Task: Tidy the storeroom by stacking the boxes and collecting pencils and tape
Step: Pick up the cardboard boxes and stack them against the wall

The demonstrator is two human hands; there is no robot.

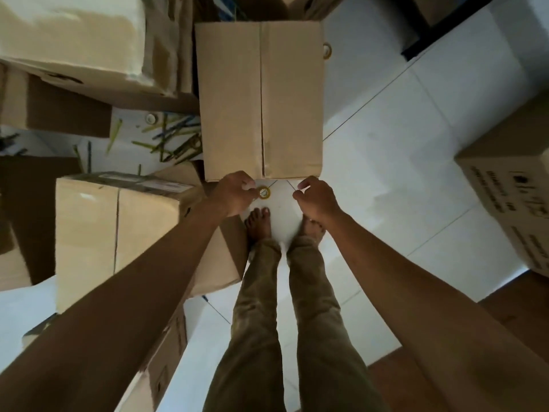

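left hand (234, 193) curled by tape roll (263, 192) at fingertips, grip unclear, right hand (316, 199) curled, box (261, 99) just beyond

A: State the hand positions.
B: The left hand (234, 191) and right hand (316, 200) are both curled at the near edge of the closed cardboard box (261, 96). A tape roll (264, 193) lies just beside the left fingers; contact cannot be confirmed.
A: And the surroundings?
B: Pencils (175, 138) lie scattered on the white tiled floor (401, 138), left of the box. A second tape roll (327, 50) sits at the box's far right corner. Other boxes (118, 227) stand at the left.
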